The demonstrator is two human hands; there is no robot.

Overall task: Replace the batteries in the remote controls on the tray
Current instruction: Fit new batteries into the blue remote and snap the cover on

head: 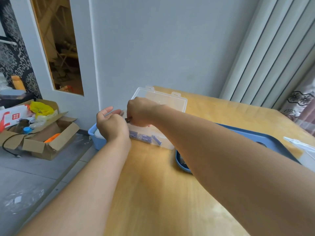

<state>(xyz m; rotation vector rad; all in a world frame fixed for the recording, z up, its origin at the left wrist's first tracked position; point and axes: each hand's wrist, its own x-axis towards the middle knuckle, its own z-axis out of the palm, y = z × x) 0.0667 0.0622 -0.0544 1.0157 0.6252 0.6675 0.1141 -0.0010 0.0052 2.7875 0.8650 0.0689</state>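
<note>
A: Where are the batteries (148, 139)?

B: Purple cylinders with printed wrappers lie in the clear plastic box (167, 145) at the far left corner of the table (153, 193), long axes running mostly along the box's near wall, one angled toward the right. The hinged lid (163, 97) stands open behind them.

A: And the hands?

B: Both meet above the box's left end. The right hand (141, 110) has its fingers pinched narrow on a small dark object (128, 119), too small to identify; it could be a battery end. The left hand (111, 124) is cupped loosely beside it, fingers half open, touching or nearly touching the right; whether it holds anything cannot be told.

A: Which is closer to the batteries?

B: The left wrist sits just above their left end, so the cells lie below and toward the near right of both grips. A reach would likely go straight down, across their long axis.

A: The remotes?

B: Hidden. The blue tray (272, 139), smooth plastic with a raised rim, lies near the right edge, mostly behind the right forearm. The table is pale varnished wood.

A: Anything else?

B: A light blue bin (95, 138) just off the left edge.
</note>
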